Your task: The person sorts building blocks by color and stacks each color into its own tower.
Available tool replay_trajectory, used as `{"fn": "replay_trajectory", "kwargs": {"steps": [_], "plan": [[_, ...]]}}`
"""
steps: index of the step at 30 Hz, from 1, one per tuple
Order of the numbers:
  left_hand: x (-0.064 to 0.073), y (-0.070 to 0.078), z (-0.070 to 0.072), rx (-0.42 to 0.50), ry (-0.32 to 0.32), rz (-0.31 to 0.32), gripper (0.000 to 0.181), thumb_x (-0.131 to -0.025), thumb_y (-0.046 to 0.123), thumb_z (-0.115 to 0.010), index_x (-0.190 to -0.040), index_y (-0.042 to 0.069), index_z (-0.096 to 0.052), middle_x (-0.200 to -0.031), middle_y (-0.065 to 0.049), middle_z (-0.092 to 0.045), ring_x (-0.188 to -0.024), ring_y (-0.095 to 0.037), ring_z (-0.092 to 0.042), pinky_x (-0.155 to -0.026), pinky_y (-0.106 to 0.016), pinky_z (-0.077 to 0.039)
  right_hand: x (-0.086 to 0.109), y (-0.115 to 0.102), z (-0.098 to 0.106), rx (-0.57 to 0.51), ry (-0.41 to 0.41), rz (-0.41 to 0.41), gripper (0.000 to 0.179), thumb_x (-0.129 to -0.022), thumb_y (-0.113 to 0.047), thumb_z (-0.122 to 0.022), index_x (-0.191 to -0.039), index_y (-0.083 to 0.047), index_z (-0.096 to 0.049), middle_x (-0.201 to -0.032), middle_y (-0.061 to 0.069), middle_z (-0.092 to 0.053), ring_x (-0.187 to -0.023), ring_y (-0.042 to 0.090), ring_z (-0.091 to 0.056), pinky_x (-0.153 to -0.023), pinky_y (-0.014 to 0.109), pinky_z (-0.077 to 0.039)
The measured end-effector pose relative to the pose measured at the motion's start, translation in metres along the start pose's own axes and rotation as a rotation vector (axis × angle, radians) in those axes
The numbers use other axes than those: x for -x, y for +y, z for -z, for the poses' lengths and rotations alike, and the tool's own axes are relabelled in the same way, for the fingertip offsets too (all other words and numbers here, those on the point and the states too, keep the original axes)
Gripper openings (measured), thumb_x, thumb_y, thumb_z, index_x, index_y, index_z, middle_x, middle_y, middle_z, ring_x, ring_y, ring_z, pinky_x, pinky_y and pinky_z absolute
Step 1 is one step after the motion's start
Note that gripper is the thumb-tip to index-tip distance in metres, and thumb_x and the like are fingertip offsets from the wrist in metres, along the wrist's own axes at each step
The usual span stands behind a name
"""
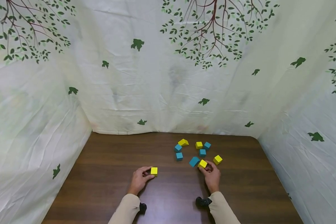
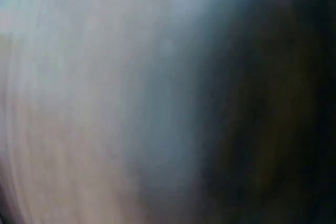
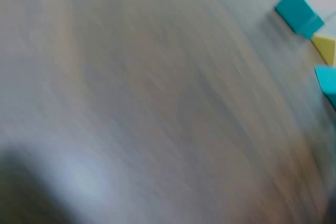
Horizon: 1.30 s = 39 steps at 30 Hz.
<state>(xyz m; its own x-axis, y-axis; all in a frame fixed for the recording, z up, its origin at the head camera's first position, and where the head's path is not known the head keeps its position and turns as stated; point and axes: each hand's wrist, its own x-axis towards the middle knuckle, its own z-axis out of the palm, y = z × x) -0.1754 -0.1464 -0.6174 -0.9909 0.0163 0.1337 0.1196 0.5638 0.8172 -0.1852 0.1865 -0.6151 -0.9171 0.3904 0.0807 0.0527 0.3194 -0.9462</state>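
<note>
In the head view my left hand [image 1: 140, 179] pinches a yellow cube [image 1: 154, 171] between thumb and fingers, left of the table's middle. To the right, my right hand [image 1: 212, 175] grips another yellow cube [image 1: 203, 164] by its corners, thumb in front and forefinger behind. A blue block [image 1: 194, 161] lies just left of that cube and overlaps it in this view. Close behind the right fingers is a yellow cube [image 1: 217, 159]. The left wrist view is a blur. At the right wrist view's upper right show a blue block [image 3: 299, 13] and part of a yellow block [image 3: 325, 49].
Farther back on the brown table [image 1: 114, 158] lie more blocks: a yellow one [image 1: 183, 142], two blue ones [image 1: 178, 148] in front of it, and a yellow cube [image 1: 199, 145] beside blue cubes [image 1: 202, 152]. A printed white cloth [image 1: 168, 93] hangs behind and along both sides.
</note>
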Motion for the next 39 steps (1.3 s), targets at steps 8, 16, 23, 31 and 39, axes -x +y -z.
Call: {"fn": "replay_trajectory", "kwargs": {"steps": [8, 16, 23, 31, 39], "plan": [[0.0, -0.001, 0.0, -0.004, 0.008, -0.009, 0.04, -0.073, 0.011, -0.083, -0.111, 0.004, -0.072, -0.097, -0.008, -0.067, -0.076, -0.015, -0.052, -0.067, -0.027, -0.046, 0.025, -0.016, -0.024, -0.06, -0.024, 0.048, 0.041, -0.078, -0.009, -0.08, -0.116, -0.003, -0.065, -0.09, 0.01, -0.062, -0.076, 0.018, -0.053, -0.066, 0.019, -0.045], [0.0, 0.001, -0.001, 0.007, 0.004, 0.014, 0.04, -0.073, 0.01, -0.083, -0.111, 0.004, -0.072, -0.099, -0.008, -0.067, -0.076, -0.014, -0.053, -0.068, -0.026, -0.047, 0.041, -0.027, -0.054, -0.041, -0.179, 0.135, 0.039, -0.077, -0.009, -0.081, -0.113, -0.004, -0.068, -0.086, 0.005, -0.063, -0.074, 0.015, -0.055, -0.066, 0.021, -0.049], [0.0, 0.002, 0.0, 0.009, -0.001, 0.011, 0.039, -0.073, 0.009, -0.082, -0.111, 0.004, -0.072, -0.099, -0.008, -0.067, -0.076, -0.015, -0.052, -0.068, -0.026, -0.046, 0.049, -0.029, -0.075, 0.006, -0.316, 0.188, 0.038, -0.077, -0.005, -0.079, -0.113, -0.001, -0.067, -0.087, 0.005, -0.063, -0.076, 0.015, -0.056, -0.068, 0.023, -0.05], [0.0, 0.002, 0.0, -0.008, -0.003, 0.013, 0.039, -0.074, 0.01, -0.082, -0.111, 0.005, -0.072, -0.099, -0.007, -0.067, -0.076, -0.014, -0.052, -0.068, -0.026, -0.046, 0.049, -0.035, -0.094, 0.082, -0.406, 0.21, 0.038, -0.078, -0.003, -0.078, -0.114, -0.001, -0.067, -0.088, 0.004, -0.063, -0.078, 0.015, -0.058, -0.069, 0.025, -0.051], [0.0, 0.001, 0.0, 0.019, 0.008, -0.004, 0.038, -0.073, 0.01, -0.083, -0.109, 0.003, -0.072, -0.098, -0.008, -0.067, -0.076, -0.015, -0.053, -0.068, -0.027, -0.047, 0.052, -0.039, -0.108, 0.13, -0.428, 0.207, 0.038, -0.076, -0.006, -0.081, -0.112, -0.004, -0.07, -0.088, 0.002, -0.064, -0.079, 0.015, -0.056, -0.071, 0.026, -0.05]]}}
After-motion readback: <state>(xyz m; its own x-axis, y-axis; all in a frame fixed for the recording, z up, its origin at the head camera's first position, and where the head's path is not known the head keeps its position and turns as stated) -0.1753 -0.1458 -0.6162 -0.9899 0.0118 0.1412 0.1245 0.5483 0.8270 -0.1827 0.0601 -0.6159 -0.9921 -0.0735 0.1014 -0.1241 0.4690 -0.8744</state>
